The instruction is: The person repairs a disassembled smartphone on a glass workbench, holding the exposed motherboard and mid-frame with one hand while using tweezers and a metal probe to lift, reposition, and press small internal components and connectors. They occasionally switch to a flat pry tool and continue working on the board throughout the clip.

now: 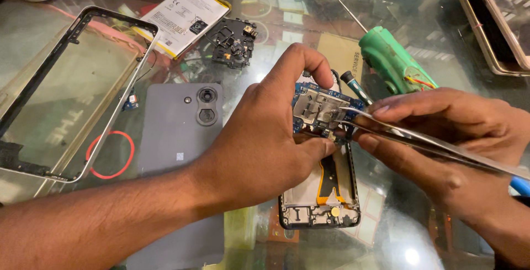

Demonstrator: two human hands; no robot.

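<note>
Item: opened phone (320,192). I see back cover (182,137) & battery (185,19) already off; board (320,110) remains. L hand (265,143) grips phone, R hand (441,137) pinches tweezers (397,132).

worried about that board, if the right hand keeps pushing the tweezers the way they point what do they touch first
Probably the metal shield on the blue circuit board of the opened phone: the right hand aims the tweezers leftward, tips at its edge. Depth is unclear; beyond lies the left hand.

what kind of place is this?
Likely a phone repair bench: an opened phone worked with tweezers, a loose battery, a removed back cover, and a detached frame on the glass table.
</note>
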